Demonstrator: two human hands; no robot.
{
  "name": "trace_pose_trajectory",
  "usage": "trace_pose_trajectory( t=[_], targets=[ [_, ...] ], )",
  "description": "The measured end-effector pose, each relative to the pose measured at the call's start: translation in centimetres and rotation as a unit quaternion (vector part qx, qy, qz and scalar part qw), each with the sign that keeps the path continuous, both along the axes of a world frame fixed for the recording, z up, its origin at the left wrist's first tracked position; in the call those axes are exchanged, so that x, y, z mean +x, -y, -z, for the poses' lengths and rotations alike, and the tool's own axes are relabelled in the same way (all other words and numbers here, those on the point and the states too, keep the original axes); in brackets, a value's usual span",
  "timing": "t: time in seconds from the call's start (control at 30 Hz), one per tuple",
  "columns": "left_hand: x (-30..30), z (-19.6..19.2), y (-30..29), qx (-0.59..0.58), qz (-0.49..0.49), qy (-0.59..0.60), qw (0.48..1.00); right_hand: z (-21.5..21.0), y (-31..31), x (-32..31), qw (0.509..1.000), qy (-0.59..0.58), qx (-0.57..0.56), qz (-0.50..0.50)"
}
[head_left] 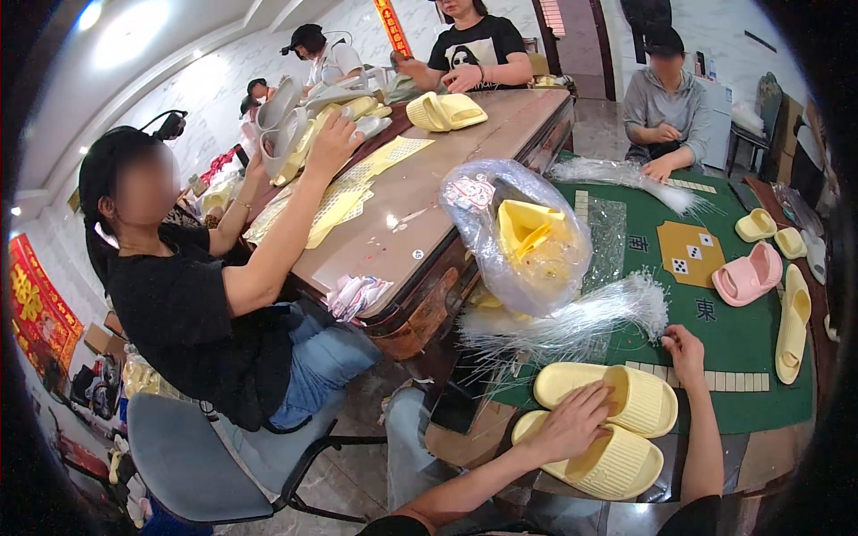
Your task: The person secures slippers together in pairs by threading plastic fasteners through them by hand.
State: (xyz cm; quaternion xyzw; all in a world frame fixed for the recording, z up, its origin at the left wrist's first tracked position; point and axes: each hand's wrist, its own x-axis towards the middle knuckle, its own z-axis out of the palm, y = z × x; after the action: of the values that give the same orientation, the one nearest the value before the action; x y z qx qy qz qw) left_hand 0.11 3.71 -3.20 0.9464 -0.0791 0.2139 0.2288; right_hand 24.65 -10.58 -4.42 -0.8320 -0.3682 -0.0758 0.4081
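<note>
A pair of pale yellow slippers, the far slipper and the near slipper, lie side by side at the table edge in front of me. My left hand rests across them, fingers stretched out and fingertips by the far slipper's strap. Just beyond, my right hand has its fingers bent together at the right end of a bundle of clear plastic strands. Whatever is between those fingertips is too small to make out.
A clear bag with yellow cards stands beyond the strands. On the green table mat are white tiles, a pink slipper and more yellow slippers. A co-worker in black handles footwear at the brown table; others sit farther off.
</note>
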Motion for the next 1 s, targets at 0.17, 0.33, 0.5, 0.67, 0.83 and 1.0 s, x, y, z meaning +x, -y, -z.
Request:
trace_pose_trajectory(
  t=[0.17, 0.33, 0.5, 0.67, 0.83, 1.0],
  targets=[
    [0.0, 0.3, 0.1, -0.015, 0.000, 0.014, 1.000, 0.0, 0.1, 0.0, 1.000, 0.009, -0.018, -0.006],
    [-0.3, 0.2, 0.2, -0.039, -0.007, 0.038, 0.998, 0.5, 0.1, 0.3, 0.998, -0.064, -0.001, 0.019],
    [-0.2, 0.9, 0.2, -0.043, -0.008, 0.053, 0.998, 0.4, 0.0, 0.0, 0.997, 0.009, -0.061, 0.042],
    [0.0, 1.5, 0.0, -0.041, -0.020, 0.062, 0.997, 0.1, -0.7, -0.3, 0.997, 0.037, -0.059, 0.027],
    [0.2, 2.6, 0.3, -0.063, -0.030, 0.061, 0.996, 0.8, -0.8, 0.4, 0.998, 0.026, -0.052, 0.009],
    [1.1, 3.8, 1.3, -0.079, -0.019, 0.049, 0.995, 2.0, 0.2, 0.8, 0.989, 0.087, -0.109, 0.044]
  ],
)
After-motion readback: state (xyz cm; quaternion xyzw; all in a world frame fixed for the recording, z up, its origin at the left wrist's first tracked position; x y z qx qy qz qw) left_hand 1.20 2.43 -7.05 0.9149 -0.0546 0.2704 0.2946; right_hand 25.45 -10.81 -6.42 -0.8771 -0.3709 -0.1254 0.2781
